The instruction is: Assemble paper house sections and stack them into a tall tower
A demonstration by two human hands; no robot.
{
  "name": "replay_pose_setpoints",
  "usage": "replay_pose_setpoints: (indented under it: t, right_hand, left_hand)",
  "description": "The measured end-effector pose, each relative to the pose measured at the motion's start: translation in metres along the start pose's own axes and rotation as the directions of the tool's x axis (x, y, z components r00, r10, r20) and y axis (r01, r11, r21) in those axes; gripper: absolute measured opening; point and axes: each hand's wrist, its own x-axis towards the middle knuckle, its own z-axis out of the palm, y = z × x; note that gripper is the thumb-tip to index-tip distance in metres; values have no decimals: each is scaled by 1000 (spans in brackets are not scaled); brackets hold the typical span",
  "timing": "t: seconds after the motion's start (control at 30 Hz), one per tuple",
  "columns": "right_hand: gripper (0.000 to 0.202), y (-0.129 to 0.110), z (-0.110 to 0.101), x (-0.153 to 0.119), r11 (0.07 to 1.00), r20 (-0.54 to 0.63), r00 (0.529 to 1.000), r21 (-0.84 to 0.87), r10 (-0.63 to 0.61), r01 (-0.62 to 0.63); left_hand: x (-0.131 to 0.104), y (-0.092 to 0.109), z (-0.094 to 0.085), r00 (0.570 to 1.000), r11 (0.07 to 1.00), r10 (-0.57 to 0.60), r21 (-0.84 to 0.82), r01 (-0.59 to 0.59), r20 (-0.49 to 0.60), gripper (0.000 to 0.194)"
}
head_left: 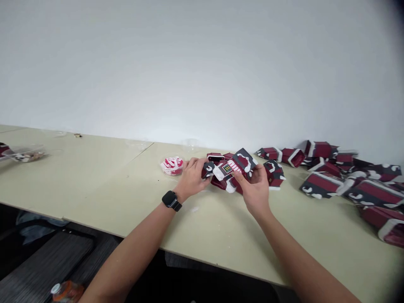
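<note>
In the middle of the table, my right hand [256, 189] is closed on a miniature house [227, 168] with dark red walls, a grey roof, white snow-like trim and a small yellow-green window. The house is tilted above others of its kind. My left hand [192, 177], a black watch on its wrist, curls round the grey roof end of another miniature house [208, 169], whose lower part is hidden. Just left of that hand, red and white striped pieces [172, 165] lie in a clear plastic bowl.
Several more miniature houses [322, 185] are heaped along the right of the table [104, 176]. Clear plastic containers [190, 145] stand near the wall, and another bowl [29, 155] is at far left. Below the front edge are a chair [47, 261] and an orange bottle [67, 290].
</note>
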Motion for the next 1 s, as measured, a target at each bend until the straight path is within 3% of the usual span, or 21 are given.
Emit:
replay_pose_setpoints:
  t: [0.17, 0.43, 0.67, 1.0]
  right_hand:
    - [65, -4, 2, -5, 998, 84, 994, 0, -67, 67]
    - [66, -16, -2, -11, 992, 223, 967, -6, -122, 126]
    - [64, -24, -5, -6, 1000, 313, 950, 26, -15, 7]
    - [58, -12, -13, 2, 996, 434, 896, -57, 89, -71]
  left_hand:
    - [0, 3, -2, 999, 999, 19, -42, -17, 46, 58]
    - [1, 21, -20, 994, 976, 68, -211, -49, 81, 65]
    - [-1, 28, -23, 986, 805, 9, -586, 91, 166, 88]
    - [-1, 11, -7, 915, 630, 3, -711, 312, 403, 101]
